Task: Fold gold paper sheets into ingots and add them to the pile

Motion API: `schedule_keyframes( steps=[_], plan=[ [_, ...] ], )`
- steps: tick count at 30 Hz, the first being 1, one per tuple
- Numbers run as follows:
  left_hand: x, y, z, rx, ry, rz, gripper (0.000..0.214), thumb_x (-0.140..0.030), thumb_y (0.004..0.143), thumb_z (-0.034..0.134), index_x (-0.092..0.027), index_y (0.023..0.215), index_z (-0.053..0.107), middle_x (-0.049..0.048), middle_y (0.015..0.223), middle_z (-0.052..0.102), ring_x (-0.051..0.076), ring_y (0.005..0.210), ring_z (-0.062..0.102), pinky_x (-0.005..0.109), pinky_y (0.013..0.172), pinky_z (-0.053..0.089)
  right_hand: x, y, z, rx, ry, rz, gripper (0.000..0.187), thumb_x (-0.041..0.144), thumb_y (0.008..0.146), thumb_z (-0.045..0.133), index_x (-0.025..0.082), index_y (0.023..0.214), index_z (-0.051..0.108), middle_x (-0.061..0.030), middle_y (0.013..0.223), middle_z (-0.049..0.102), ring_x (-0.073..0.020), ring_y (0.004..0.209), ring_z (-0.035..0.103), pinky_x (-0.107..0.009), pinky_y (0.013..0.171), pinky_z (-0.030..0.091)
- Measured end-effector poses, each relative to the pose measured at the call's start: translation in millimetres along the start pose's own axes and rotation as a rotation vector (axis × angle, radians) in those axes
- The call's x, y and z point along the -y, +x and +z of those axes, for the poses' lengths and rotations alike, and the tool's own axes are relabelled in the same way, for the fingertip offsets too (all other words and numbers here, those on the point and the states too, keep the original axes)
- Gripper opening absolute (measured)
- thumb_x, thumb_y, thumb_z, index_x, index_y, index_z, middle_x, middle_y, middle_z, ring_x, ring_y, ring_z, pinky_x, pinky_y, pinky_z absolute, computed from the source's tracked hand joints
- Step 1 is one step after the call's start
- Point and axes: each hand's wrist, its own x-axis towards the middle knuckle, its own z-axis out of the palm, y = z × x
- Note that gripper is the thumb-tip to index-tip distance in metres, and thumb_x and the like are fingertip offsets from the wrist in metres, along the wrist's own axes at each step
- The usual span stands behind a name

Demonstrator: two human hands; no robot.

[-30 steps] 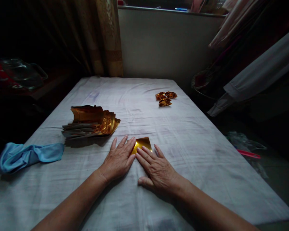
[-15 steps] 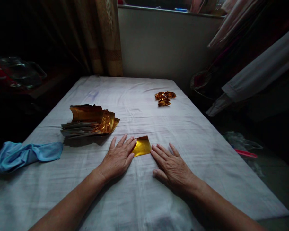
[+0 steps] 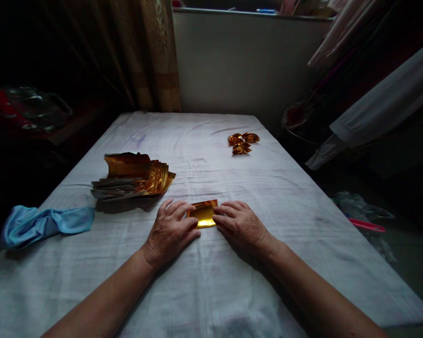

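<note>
A folded sheet of shiny gold foil paper [image 3: 205, 215] is on the white cloth in front of me. My left hand [image 3: 171, 226] has its fingers bent around the left edge of the sheet. At the right edge, my right hand [image 3: 242, 225] grips it with curled fingers and the thumb tucked under. Beyond my left hand lies a stack of gold foil papers [image 3: 134, 176], some bent upward. Three folded gold foil pieces [image 3: 241, 148] sit together farther back on the right.
A light blue cloth [image 3: 49, 224] lies at the left edge of the white-covered table [image 3: 169, 291]. Left of the table stands a glass jug [image 3: 38, 107]. Clothes [image 3: 380, 108] hang on the right, above a pink-handled thing [image 3: 366, 225] and clear plastic on the floor.
Both hands have gone from lying flat to curled fingers holding the foil paper by its sides. The right hand moved in slightly to the left. The view shifted a little.
</note>
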Motion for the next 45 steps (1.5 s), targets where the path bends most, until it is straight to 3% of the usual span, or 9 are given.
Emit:
schedule_keyframes(
  steps=[6, 9, 14, 18, 26, 45],
  plan=[
    [-3.9, 2.3, -2.8, 0.032, 0.008, -0.005, 0.011, -0.036, 0.09, 0.068, -0.026, 0.092, 0.071, 0.0004, 0.093, 0.074, 0.022, 0.093, 0.064, 0.047, 0.102, 0.033, 0.2, -1.9, 4.2, -0.048, 0.043, -0.006, 0.023, 0.025, 0.101, 0.051, 0.021, 0.111, 0.071, -0.0065, 0.118, 0.073, -0.0224, 0.105, 0.064, -0.039, 0.093, 0.045],
    [-2.9, 1.9, -2.4, 0.045, 0.037, 0.016, 0.013, -0.035, 0.094, 0.063, -0.025, 0.094, 0.071, 0.0001, 0.091, 0.075, 0.021, 0.086, 0.065, 0.045, 0.099, 0.033, 0.5, -0.9, 6.1, -0.081, 0.064, 0.008, 0.024, 0.023, 0.101, 0.049, 0.02, 0.106, 0.072, -0.0058, 0.114, 0.074, -0.0215, 0.102, 0.065, -0.038, 0.093, 0.045],
    [3.5, 0.7, -1.2, 0.013, 0.002, 0.007, 0.02, -0.031, 0.099, 0.053, -0.024, 0.096, 0.072, 0.0011, 0.094, 0.075, 0.02, 0.086, 0.065, 0.043, 0.095, 0.036, -0.4, 0.5, 7.3, -0.117, 0.087, 0.048, 0.025, 0.023, 0.101, 0.047, 0.019, 0.095, 0.071, -0.0069, 0.109, 0.075, -0.0215, 0.095, 0.066, -0.038, 0.089, 0.046],
    [8.3, 0.9, -0.1, 0.013, -0.122, -0.088, 0.02, -0.032, 0.098, 0.054, -0.024, 0.093, 0.072, 0.0025, 0.093, 0.073, 0.022, 0.091, 0.063, 0.039, 0.088, 0.042, -2.3, 0.0, 9.4, -0.101, 0.129, 0.123, 0.024, 0.025, 0.1, 0.048, 0.02, 0.096, 0.071, -0.0079, 0.114, 0.073, -0.0229, 0.104, 0.064, -0.04, 0.094, 0.045],
    [10.0, 3.2, 5.0, -0.019, -0.149, -0.261, 0.02, -0.032, 0.094, 0.056, -0.023, 0.082, 0.069, 0.0069, 0.109, 0.068, 0.026, 0.106, 0.059, 0.043, 0.093, 0.045, -5.2, 1.9, 19.2, -0.122, 0.16, 0.295, 0.021, 0.027, 0.099, 0.05, 0.022, 0.09, 0.069, -0.0071, 0.121, 0.07, -0.024, 0.115, 0.06, -0.041, 0.099, 0.042],
    [7.9, 4.8, 8.5, -0.016, -0.121, -0.323, 0.014, -0.027, 0.093, 0.054, -0.022, 0.083, 0.063, 0.0065, 0.11, 0.07, 0.026, 0.107, 0.059, 0.043, 0.093, 0.043, 1.0, 13.6, 22.4, -0.132, 0.16, 0.426, 0.021, 0.028, 0.095, 0.056, 0.022, 0.076, 0.065, -0.0075, 0.113, 0.07, -0.0251, 0.106, 0.061, -0.042, 0.093, 0.04]
  ],
)
